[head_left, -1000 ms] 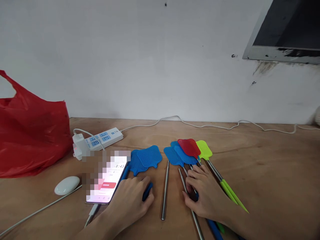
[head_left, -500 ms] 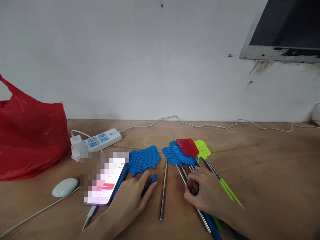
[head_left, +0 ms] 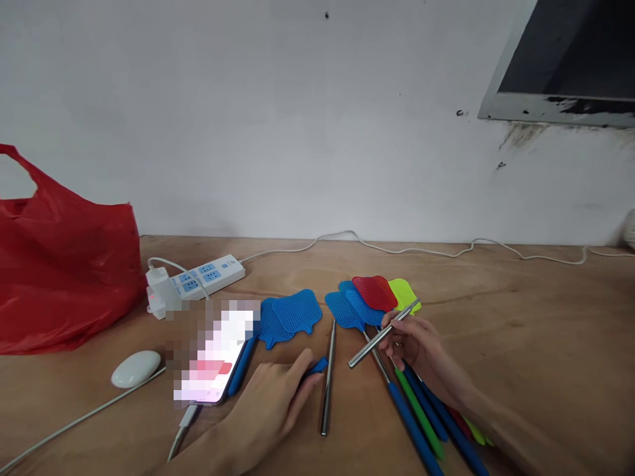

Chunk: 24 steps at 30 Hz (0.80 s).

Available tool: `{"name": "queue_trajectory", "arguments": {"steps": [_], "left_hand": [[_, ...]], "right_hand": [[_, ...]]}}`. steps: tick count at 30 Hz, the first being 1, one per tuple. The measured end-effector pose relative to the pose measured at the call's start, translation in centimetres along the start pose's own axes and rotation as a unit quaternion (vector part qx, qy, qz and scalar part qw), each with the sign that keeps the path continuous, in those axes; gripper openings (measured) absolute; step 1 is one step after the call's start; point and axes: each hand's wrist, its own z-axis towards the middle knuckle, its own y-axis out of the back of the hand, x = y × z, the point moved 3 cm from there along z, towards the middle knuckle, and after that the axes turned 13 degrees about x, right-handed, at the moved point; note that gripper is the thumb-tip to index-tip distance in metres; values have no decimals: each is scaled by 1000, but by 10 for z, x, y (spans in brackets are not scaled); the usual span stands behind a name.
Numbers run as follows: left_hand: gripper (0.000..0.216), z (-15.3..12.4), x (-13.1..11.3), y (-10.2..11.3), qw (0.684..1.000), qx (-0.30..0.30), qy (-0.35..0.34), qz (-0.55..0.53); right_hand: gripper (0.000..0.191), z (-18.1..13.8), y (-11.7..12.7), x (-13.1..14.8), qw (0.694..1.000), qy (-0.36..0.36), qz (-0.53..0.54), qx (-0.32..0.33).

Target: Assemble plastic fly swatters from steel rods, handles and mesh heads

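Several small fly swatters lie on the wooden table (head_left: 520, 330): two blue heads (head_left: 290, 316) at the centre, and a fan of blue, red (head_left: 374, 292) and green (head_left: 405, 294) heads to the right with coloured handles (head_left: 421, 413). My right hand (head_left: 419, 344) pinches a loose metal rod (head_left: 377, 336), lifted and tilted above the fanned swatters. My left hand (head_left: 270, 403) lies on the table with its fingers on a blue handle (head_left: 316, 365). A second metal rod (head_left: 327, 377) rests flat between my hands.
A phone (head_left: 215, 360) with a lit screen lies left of my left hand, its cable running toward me. A white power strip (head_left: 198, 277), a white oval device (head_left: 135, 368) and a red plastic bag (head_left: 64, 264) sit at the left. A white cord runs along the wall.
My right hand has picked a metal rod up off the pile and raised it at a slant. The coloured handles beneath it now show. My left hand slid slightly forward on the blue handle.
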Motion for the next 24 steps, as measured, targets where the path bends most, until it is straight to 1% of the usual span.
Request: {"name": "queue_trajectory", "arguments": {"steps": [3,8,13,19,24], "left_hand": [[22,-1,0,-1,1000,-14,-13,7],[23,-1,0,-3,999,-35,-29,15],[25,-1,-3,-2,999,-19,-39,17],[28,-3,-6,1,998,-8,-50,40],[24,-3,-9,4,998,21,-57,25]], "right_hand": [[28,-1,-5,-4,1000,2,-6,20],[29,-3,-5,-8,999,15,-29,29],[26,-4,-2,-7,997,25,-51,49],[24,-4,-2,-6,998,16,-24,57],[30,-1,-1,-9,998,13,-1,69]]}}
